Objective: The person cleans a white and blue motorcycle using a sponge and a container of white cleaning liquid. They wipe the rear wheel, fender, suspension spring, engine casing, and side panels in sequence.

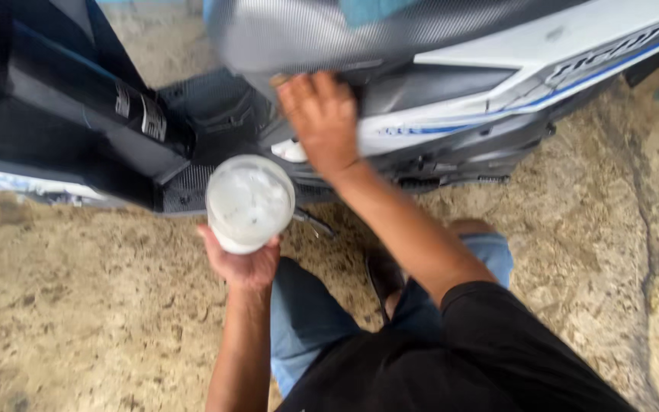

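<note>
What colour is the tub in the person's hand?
White, a round tub held in the left hand; the head view shows it.

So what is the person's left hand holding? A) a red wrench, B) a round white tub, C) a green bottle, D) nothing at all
B. The left hand cups a round white tub from underneath, its open top showing pale stuff inside, while the right hand presses on the scooter's side panel just under the seat.
</note>
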